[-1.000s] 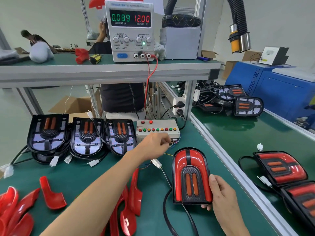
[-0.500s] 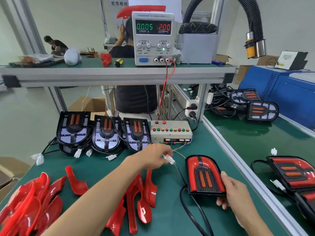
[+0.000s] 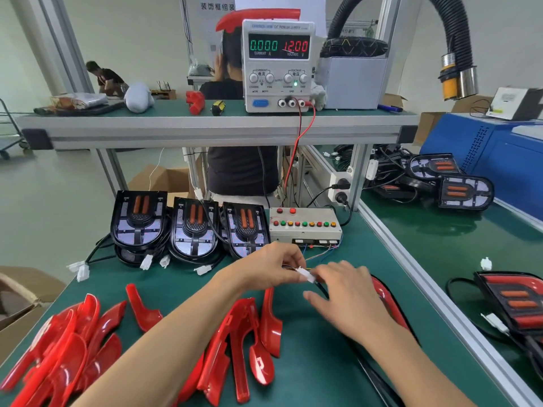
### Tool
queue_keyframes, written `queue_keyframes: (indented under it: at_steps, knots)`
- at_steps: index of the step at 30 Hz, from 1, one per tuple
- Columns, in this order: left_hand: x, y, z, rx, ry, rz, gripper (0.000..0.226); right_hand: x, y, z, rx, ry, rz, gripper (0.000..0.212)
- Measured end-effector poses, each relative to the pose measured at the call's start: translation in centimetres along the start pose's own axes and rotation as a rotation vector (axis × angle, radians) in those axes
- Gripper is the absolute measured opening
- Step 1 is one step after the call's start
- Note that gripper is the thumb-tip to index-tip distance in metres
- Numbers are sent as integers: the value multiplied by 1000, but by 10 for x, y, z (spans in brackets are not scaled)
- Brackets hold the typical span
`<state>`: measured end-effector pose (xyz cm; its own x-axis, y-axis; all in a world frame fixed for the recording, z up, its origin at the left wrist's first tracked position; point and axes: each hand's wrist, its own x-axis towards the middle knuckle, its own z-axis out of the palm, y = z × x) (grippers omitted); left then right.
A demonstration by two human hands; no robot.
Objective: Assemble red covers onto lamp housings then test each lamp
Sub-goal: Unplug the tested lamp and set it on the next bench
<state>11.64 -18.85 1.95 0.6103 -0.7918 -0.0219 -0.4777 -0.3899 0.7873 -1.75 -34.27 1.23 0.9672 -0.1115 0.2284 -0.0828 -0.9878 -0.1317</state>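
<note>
Lamp (image 3: 390, 306) with its red cover fitted lies on the green desk (image 3: 317, 362) at lower right of centre, mostly hidden under the right hand (image 3: 349, 298). Just above it, at the middle of the frame, both hands meet on a white connector (image 3: 305, 274): the left hand (image 3: 270, 267) pinches it from the left side, and the right hand's fingertips grasp it from the right, the remaining fingers spread loosely over the lamp. Thin coloured wires run from the connector up to the beige test box (image 3: 305, 226) with its row of coloured buttons. Left of the box, three uncovered lamp housings (image 3: 191, 227) lean in a row along the back of the desk, their white plugs lying in front. Loose red covers (image 3: 58, 348) are piled at lower left, with more (image 3: 249, 342) lying between the forearms. On the shelf above, the power supply (image 3: 277, 66) reads 0.000 for current and 12.00 for voltage. Further covered lamps (image 3: 517, 304) sit on the neighbouring desk at right.
</note>
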Motion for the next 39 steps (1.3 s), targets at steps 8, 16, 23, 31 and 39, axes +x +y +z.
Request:
queue_keyframes:
  at_steps: [8,16,23,31,39]
  knots:
    - [-4,0,-6,-57,-13,-23,18,15,-13,11,57,195,-137,23]
    - [-5,2,-8,-44,-25,3,16,15,-14,11,-41,355,-231,26]
    - [-4,1,-12,32,-44,3,19,15,-11,18,-18,387,-275,24]
    - [-4,-5,-12,144,-82,-3,23,18,-9,19,49,263,-247,19]
    - [0,-5,-10,101,-143,0,29,19,-2,14,148,234,-250,22]
